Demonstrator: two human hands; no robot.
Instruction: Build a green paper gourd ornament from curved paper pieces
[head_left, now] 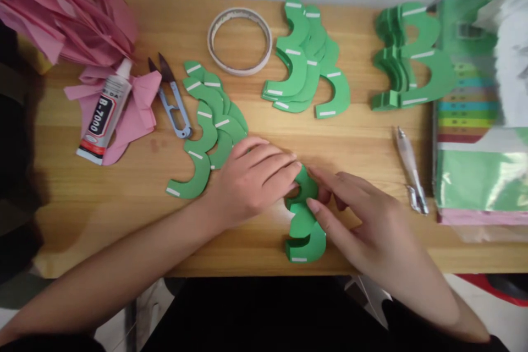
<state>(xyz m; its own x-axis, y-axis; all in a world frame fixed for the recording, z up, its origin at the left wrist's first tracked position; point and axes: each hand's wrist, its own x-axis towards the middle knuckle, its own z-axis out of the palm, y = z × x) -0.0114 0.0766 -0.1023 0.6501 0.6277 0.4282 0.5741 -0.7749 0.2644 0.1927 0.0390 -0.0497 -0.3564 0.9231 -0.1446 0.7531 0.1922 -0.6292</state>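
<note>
A curved green paper piece (304, 225) with a white tape strip lies near the table's front edge. My left hand (251, 181) rests on its upper end, fingers stretched and pressed down on it. My right hand (363, 220) comes in from the right, its fingertips pinching and pressing the same piece at its top and middle. A row of similar green pieces (206, 126) lies just left of my left hand.
On the wooden table (124, 220) are a tape roll (240, 40), small snips (175, 100), a B-7000 glue tube (104, 113) on pink tissue paper (61, 16), two more stacks of green pieces (307, 60) (412, 55), a pen (409, 168) and a pack of coloured paper (478, 176).
</note>
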